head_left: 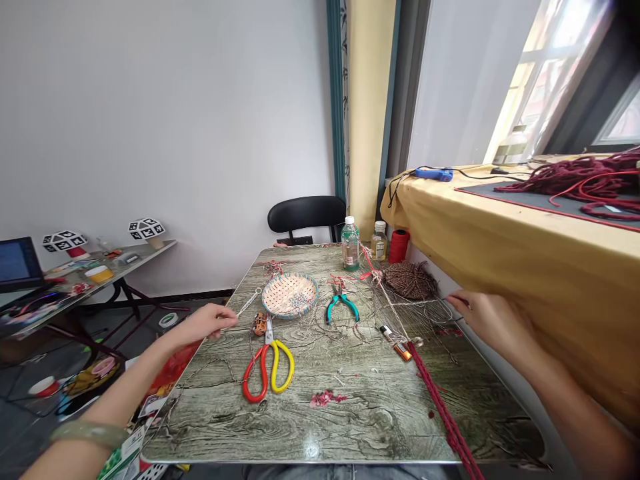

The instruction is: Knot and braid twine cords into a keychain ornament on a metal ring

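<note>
My left hand (207,322) rests at the left edge of the wood-patterned table (350,413), fingers closed on the end of a thin metal tool (249,302) that points toward a woven basket (290,294). My right hand (483,313) lies at the table's right edge, fingers curled on thin cords by a wire rack (415,313); what they pinch is unclear. Red-and-yellow scissors (266,365) lie between my hands. Teal pliers (340,305) sit beyond them.
A dark red braided cord (440,407) runs down the table's right side past a lighter (397,345). Two bottles (351,245), a red thread spool (399,245) and a brown woven bundle (410,280) stand at the back. A yellow-draped ledge (525,247) is at the right.
</note>
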The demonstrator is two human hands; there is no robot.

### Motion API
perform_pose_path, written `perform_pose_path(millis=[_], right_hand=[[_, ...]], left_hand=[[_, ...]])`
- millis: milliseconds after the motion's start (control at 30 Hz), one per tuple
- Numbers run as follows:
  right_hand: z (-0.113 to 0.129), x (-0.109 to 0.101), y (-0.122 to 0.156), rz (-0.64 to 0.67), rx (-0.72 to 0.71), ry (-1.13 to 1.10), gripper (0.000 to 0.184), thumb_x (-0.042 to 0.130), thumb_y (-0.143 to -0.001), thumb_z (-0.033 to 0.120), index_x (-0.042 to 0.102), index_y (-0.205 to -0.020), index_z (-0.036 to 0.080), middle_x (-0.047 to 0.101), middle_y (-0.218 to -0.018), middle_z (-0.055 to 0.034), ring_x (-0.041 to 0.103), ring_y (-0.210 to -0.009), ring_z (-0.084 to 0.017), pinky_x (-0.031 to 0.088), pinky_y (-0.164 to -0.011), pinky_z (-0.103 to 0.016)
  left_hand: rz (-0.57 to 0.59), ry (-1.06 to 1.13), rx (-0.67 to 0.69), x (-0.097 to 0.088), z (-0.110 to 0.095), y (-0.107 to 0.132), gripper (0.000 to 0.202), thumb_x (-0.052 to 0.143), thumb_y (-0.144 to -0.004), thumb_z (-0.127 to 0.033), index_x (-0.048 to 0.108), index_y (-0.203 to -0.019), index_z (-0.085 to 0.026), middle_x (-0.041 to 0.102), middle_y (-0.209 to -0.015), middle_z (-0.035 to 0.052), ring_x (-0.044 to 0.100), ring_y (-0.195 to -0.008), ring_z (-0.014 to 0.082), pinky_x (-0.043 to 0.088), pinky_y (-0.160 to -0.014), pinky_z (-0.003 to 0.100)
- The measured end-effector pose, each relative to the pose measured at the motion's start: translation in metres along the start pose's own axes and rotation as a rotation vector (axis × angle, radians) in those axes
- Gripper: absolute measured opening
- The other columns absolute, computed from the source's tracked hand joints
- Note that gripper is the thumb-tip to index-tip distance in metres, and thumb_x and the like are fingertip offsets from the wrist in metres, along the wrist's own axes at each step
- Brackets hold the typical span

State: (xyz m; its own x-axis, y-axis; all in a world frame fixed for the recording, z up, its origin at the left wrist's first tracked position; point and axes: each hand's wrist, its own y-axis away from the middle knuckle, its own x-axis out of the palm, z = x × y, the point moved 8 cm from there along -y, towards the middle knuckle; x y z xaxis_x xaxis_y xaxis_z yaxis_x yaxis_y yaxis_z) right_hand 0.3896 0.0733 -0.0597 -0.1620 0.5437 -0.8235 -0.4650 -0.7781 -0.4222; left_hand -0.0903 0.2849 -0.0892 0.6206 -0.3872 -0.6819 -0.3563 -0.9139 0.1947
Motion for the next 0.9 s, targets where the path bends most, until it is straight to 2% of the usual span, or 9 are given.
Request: perform_pose_path(millis=[67,167,233,300,400,500,600,767,900], right_hand=[[0.005,0.007,-0.002,0.064,0.019,0.004,0.02,0.051,-0.084,0.037,0.06,-0.09,0.02,0.062,-0.086,-0.0027,0.058,-0.074,-0.014,0.046,-0.067,-0.031],[0.031,0.014,-0.007,0.154,0.002,-0.097,0.021,0.049,-0.085,0.035,0.06,-0.093,0.018,0.062,-0.092,-0.0039,0.058,-0.081,-0.016,0.045,-0.073,-0.034],[0.055,0.022,-0.01,0.25,-0.032,-0.226,0.025,0.047,-0.086,0.037,0.061,-0.092,0.017,0.064,-0.086,-0.003,0.059,-0.074,-0.015,0.046,-0.068,-0.032],[0.077,0.034,-0.009,0.364,-0.06,-0.367,0.032,0.043,-0.086,0.042,0.06,-0.098,0.017,0.065,-0.083,-0.0029,0.059,-0.065,-0.014,0.046,-0.057,-0.026],[0.098,0.054,-0.004,0.543,-0.078,-0.534,0.038,0.045,-0.082,0.046,0.057,-0.104,0.017,0.065,-0.082,-0.0029,0.058,-0.058,-0.012,0.043,-0.045,-0.021],[0.1,0.07,0.002,0.684,-0.066,-0.627,0.036,0.051,-0.078,0.045,0.06,-0.097,0.015,0.063,-0.072,-0.002,0.056,-0.055,-0.012,0.041,-0.044,-0.021],[0.094,0.076,0.0,0.723,-0.036,-0.684,0.031,0.054,-0.076,0.044,0.062,-0.082,0.015,0.058,-0.062,0.0003,0.051,-0.053,-0.011,0.04,-0.046,-0.021],[0.083,0.073,-0.019,0.58,0.042,-0.749,0.024,0.059,-0.074,0.039,0.063,-0.066,0.016,0.053,-0.056,0.0022,0.044,-0.053,-0.011,0.035,-0.051,-0.022],[0.079,0.077,-0.031,0.523,0.16,-0.848,0.025,0.06,-0.073,0.042,0.062,-0.075,0.018,0.055,-0.059,0.0015,0.046,-0.053,-0.011,0.036,-0.048,-0.022]], left_hand=[[-0.022,0.011,0.051,0.015,-0.02,-0.011,0.03,0.067,-0.055,-0.044,0.066,-0.066,-0.016,0.05,-0.04,-0.0044,0.045,-0.039,0.0125,0.033,-0.044,0.023],[-0.006,0.082,0.169,0.048,-0.071,-0.025,0.028,0.061,-0.068,-0.041,0.065,-0.078,-0.014,0.056,-0.053,-0.0024,0.05,-0.05,0.0121,0.039,-0.052,0.023],[0.055,0.148,0.234,0.078,-0.11,-0.032,0.026,0.055,-0.077,-0.036,0.062,-0.083,-0.012,0.059,-0.069,0.001,0.052,-0.057,0.0107,0.043,-0.058,0.025],[0.137,0.213,0.271,0.112,-0.145,-0.037,0.022,0.052,-0.082,-0.032,0.059,-0.089,-0.012,0.06,-0.08,0.0023,0.055,-0.063,0.011,0.046,-0.061,0.028],[0.266,0.32,0.275,0.157,-0.18,-0.045,0.022,0.05,-0.084,-0.03,0.057,-0.094,-0.012,0.06,-0.087,0.0035,0.058,-0.071,0.0128,0.049,-0.064,0.031],[0.369,0.437,0.238,0.187,-0.196,-0.055,0.022,0.051,-0.084,-0.029,0.056,-0.096,-0.012,0.06,-0.092,0.0046,0.058,-0.074,0.0135,0.049,-0.065,0.031],[0.433,0.545,0.184,0.203,-0.2,-0.063,0.021,0.053,-0.082,-0.028,0.057,-0.096,-0.012,0.061,-0.09,0.004,0.057,-0.067,0.0112,0.049,-0.06,0.028],[0.466,0.64,0.114,0.212,-0.202,-0.071,0.015,0.063,-0.073,-0.022,0.065,-0.084,-0.012,0.062,-0.075,0.0024,0.046,-0.049,0.0035,0.039,-0.05,0.02],[0.497,0.663,0.078,0.219,-0.199,-0.079,0.013,0.067,-0.066,-0.023,0.064,-0.073,-0.013,0.057,-0.064,-0.0006,0.044,-0.048,0.0046,0.037,-0.048,0.02]])
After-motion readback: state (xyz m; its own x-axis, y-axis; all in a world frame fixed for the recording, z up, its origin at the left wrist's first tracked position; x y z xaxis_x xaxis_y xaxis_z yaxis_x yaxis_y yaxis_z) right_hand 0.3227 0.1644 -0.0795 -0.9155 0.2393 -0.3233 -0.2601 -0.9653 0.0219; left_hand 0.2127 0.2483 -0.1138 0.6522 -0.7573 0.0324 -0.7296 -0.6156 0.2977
